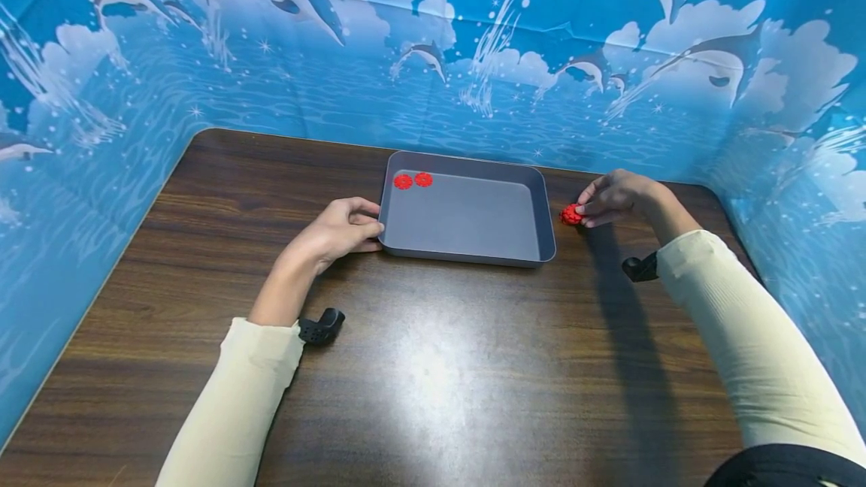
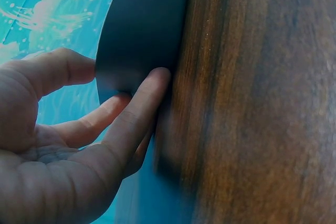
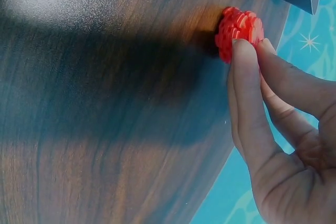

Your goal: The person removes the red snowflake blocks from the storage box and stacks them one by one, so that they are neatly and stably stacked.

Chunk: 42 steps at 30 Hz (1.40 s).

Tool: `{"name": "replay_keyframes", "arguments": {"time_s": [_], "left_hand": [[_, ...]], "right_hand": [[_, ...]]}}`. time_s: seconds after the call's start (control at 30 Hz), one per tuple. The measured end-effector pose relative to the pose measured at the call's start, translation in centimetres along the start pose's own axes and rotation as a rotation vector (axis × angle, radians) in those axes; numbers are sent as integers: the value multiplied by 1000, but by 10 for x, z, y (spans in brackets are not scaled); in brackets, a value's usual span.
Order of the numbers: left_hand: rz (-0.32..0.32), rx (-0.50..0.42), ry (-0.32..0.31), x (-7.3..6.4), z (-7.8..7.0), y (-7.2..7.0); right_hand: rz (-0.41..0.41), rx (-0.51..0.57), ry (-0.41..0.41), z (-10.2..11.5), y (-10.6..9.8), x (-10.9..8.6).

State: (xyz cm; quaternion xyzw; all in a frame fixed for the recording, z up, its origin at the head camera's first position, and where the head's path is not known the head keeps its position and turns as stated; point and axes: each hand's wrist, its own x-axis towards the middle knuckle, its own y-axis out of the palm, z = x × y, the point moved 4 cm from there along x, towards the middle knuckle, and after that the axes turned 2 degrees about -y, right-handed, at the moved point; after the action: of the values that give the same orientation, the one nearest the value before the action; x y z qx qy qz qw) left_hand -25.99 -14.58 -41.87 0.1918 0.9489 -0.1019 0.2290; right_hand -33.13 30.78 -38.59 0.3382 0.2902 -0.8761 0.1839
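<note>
My left hand [image 1: 341,230] is at the left side of a grey rectangular tray [image 1: 467,218]. In the left wrist view, fairly straight fingers and thumb [image 2: 137,109] touch the tray's dark wall [image 2: 144,24] near a corner. Two flat red notched discs [image 1: 413,180] lie inside, in the far left corner. Off the tray's right side, my right hand [image 1: 619,198] pinches a cluster of red notched discs [image 3: 239,31] between thumb and fingers. That cluster is low over the table; whether it touches the wood cannot be told.
The dark wood-grain table [image 1: 433,389] spreads beneath both arms. A blue dolphin-print cloth [image 1: 352,89] hangs around the back and sides, close behind the tray. Black wrist devices [image 1: 322,327] stick out beside the cream sleeves.
</note>
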Motion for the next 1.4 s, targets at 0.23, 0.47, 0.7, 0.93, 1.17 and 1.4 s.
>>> {"name": "replay_keyframes", "arguments": {"time_s": [0.23,0.47,0.7,0.93,1.17,1.4], "left_hand": [[-1,8,-1,0,1,0],[0,20,5,-1,0,-1],[1,16,5,-1,0,-1],[-3,20,2,-1,1,-1],[-4,17,0,-2,1,-3],[-5,12,-5,1,3,-1]], "right_hand": [[5,24,-24,-3,-7,4],[-90,-56,-27,13,2,-5],[-92,-155,-61,40,8,-8],[-78,-228,-142,74,23,-5],[-48,-214,-167,109,54,5],[2,-193,-172,132,89,20]]}}
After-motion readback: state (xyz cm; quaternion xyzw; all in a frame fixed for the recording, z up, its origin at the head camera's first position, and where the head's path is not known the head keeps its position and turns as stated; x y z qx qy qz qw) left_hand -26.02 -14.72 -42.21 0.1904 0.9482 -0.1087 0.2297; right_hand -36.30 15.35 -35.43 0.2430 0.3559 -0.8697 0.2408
